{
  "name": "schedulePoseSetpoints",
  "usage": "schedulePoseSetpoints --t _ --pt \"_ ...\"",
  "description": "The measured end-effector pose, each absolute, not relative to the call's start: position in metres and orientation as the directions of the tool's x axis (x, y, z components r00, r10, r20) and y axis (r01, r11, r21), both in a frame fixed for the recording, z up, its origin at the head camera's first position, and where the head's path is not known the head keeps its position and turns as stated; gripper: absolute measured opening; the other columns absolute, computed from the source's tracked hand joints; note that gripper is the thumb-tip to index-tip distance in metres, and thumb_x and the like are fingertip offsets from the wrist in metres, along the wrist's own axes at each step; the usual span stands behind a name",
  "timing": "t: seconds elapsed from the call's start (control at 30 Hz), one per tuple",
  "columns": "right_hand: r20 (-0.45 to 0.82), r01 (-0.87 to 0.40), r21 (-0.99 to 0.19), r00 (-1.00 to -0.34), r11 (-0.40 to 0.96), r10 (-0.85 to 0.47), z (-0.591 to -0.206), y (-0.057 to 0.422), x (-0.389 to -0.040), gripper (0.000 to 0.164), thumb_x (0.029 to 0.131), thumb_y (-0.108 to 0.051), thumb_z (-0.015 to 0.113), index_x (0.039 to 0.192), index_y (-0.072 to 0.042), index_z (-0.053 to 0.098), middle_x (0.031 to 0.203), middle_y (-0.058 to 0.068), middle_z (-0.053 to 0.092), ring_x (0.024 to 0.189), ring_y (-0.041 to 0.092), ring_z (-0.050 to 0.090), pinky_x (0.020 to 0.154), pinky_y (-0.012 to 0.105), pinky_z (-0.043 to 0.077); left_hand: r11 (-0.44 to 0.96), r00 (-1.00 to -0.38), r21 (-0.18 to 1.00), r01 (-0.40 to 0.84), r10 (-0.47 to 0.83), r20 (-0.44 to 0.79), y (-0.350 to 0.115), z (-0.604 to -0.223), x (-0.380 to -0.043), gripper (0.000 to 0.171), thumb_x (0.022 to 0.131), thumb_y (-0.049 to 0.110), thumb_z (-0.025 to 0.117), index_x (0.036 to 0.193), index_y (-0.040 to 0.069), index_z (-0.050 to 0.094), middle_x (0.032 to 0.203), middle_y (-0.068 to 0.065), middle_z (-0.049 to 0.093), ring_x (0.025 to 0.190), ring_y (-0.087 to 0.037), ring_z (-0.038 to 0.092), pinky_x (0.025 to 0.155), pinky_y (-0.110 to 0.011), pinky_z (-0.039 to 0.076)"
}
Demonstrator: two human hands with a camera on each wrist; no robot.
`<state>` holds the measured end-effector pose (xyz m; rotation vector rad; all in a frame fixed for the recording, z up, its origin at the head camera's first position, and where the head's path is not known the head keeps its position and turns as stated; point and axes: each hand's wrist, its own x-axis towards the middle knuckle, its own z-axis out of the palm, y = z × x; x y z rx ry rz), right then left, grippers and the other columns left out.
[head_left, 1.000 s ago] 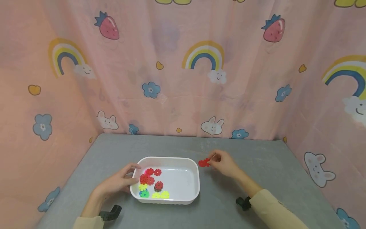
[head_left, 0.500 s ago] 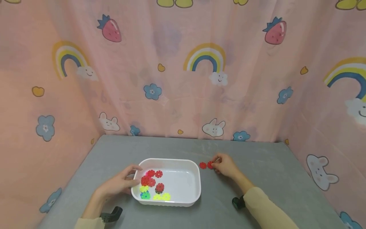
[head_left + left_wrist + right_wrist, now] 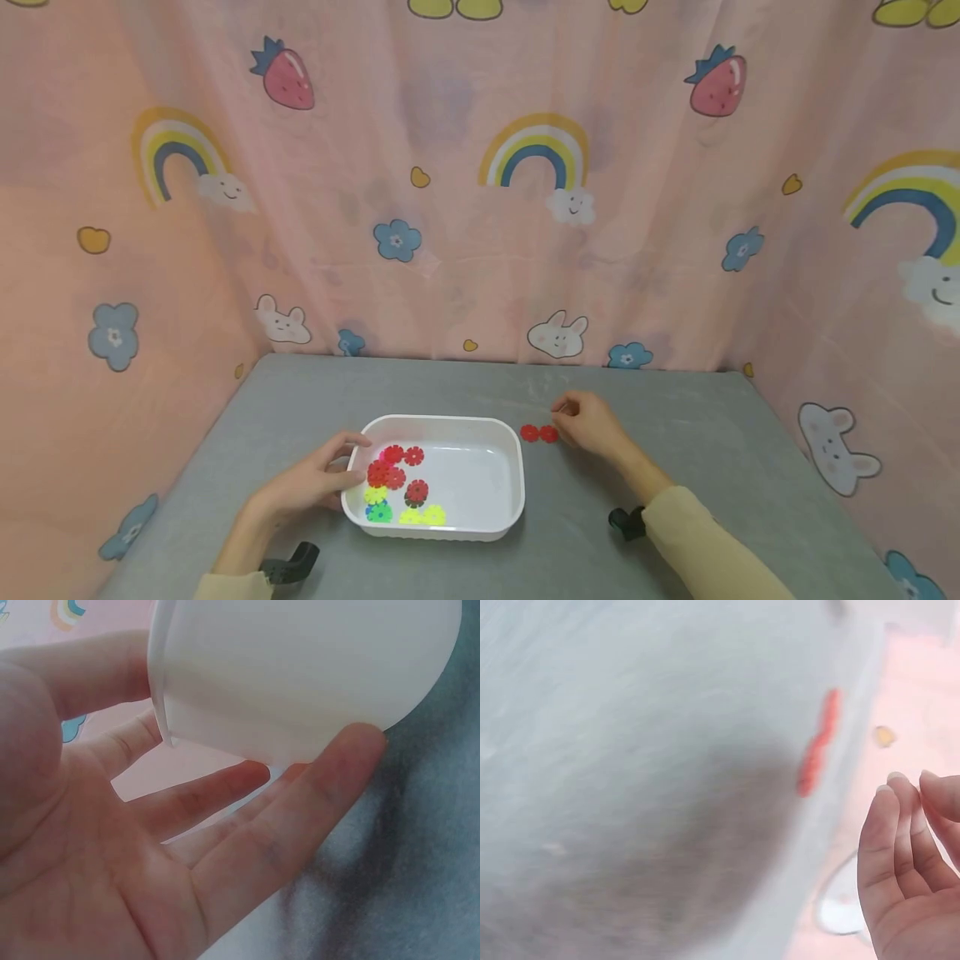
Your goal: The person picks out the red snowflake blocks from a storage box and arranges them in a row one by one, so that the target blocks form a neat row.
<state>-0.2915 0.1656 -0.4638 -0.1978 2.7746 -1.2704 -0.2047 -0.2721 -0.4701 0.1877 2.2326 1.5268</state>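
A white plastic tray stands on the table, and my left hand grips its left end. In the left wrist view the thumb and fingers lie against the tray's wall. Red flower-shaped plastic discs lie in the tray's left half, with yellow discs and a green disc nearer the front. Two red discs lie side by side on the table just right of the tray. My right hand hovers beside them, fingers loosely bent and holding nothing; the right wrist view shows the discs apart from its fingertips.
The grey table reaches back to a pink patterned curtain, which also closes both sides. A black wrist device shows by the left sleeve, and another by the right sleeve.
My right hand has laid the red disc it pinched on the table beside the other one, let go and lifted slightly. The left hand keeps its grip on the tray.
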Motion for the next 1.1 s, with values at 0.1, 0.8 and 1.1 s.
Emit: schedulePoseSetpoints --t 0.1,0.8,1.1 --pt "0.023 -0.124 -0.756 -0.986 0.642 -0.164 -0.452 0.161 -0.286 0.016 0.097 -0.014 0.068 0.107 -0.002 0.069 0.082 0.007 0.062 0.067 0.02 0.058 0.06 0.031 0.054 0.385 -0.899 0.915 -0.123 0.347 -0.267 -0.273 -0.471 -0.205 0.056 0.099 0.021 0.067 0.146 0.009 0.039 0.153 -0.033 0.028 0.114 -0.034 0.059 0.083 -0.045 0.06" --pt "0.194 -0.327 -0.762 -0.939 0.558 -0.285 -0.406 0.095 -0.237 0.008 0.094 -0.015 0.073 0.102 -0.012 0.072 0.092 -0.002 0.068 0.082 0.016 0.062 0.068 0.028 0.056 0.38 -0.9 0.917 -0.118 0.35 -0.261 -0.274 -0.473 -0.206 0.057 0.099 0.022 0.067 0.146 0.009 0.038 0.153 -0.032 0.03 0.114 -0.033 0.06 0.084 -0.044 0.06" --pt "0.179 -0.379 -0.779 -0.898 0.5 -0.402 -0.419 0.061 -0.221 0.01 0.097 -0.018 0.07 0.104 -0.011 0.071 0.092 -0.004 0.067 0.083 0.015 0.061 0.068 0.026 0.055 0.384 -0.901 0.916 -0.114 0.347 -0.258 -0.273 -0.472 -0.204 0.058 0.098 0.023 0.068 0.147 0.01 0.038 0.153 -0.03 0.031 0.115 -0.033 0.06 0.085 -0.044 0.06"
